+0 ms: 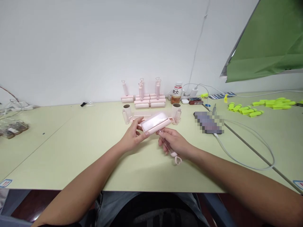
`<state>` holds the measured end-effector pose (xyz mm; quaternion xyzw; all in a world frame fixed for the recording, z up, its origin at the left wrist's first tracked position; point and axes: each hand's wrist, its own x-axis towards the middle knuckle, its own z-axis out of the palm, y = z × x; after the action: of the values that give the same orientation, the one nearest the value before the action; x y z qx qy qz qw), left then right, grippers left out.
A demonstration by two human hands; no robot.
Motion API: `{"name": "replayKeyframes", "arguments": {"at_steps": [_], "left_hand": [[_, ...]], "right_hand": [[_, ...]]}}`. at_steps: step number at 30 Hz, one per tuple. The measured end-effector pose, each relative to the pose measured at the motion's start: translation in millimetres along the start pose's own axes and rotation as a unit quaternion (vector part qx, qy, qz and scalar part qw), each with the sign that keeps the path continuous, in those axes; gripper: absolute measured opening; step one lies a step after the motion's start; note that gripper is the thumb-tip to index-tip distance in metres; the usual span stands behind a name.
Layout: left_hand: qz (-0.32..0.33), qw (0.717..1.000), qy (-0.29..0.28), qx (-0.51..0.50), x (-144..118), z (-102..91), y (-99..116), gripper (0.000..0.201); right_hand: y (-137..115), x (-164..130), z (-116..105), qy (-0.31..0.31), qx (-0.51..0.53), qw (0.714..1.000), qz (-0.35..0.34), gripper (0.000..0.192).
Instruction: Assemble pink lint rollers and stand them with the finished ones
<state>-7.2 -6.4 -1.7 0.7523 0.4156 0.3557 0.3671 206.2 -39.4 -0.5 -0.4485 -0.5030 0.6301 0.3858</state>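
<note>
Two forearms (92,176), one handheld case (155,122)

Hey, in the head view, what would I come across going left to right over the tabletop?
Bagged dark items, small black piece, left hand, pink case held at a tilt, right hand, phone, nearer group of yellow-green pieces.
</note>
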Motion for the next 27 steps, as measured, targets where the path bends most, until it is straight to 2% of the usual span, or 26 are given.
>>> {"name": "replayKeyframes", "arguments": {"at_steps": [5, 12, 27], "left_hand": [[0.006, 1.0, 0.001, -0.012, -0.1, 2.5, -0.7, 0.08], [0.001, 1.0, -0.005, 0.005, -0.4, 4.1, 1.7, 0.089], [-0.006, 1.0, -0.013, 0.0, 0.0, 5.4, 3.4, 0.087]], "right_hand": [[-1.8, -0.6, -0.6, 0.009, 0.047, 0.999, -0.016, 0.024], [-0.6, -0.5, -1.5, 0.017, 0.059, 0.998, -0.028, 0.027], [-0.8, -0.4, -0.7, 0.019, 0.06, 0.998, -0.028, 0.027]]}}
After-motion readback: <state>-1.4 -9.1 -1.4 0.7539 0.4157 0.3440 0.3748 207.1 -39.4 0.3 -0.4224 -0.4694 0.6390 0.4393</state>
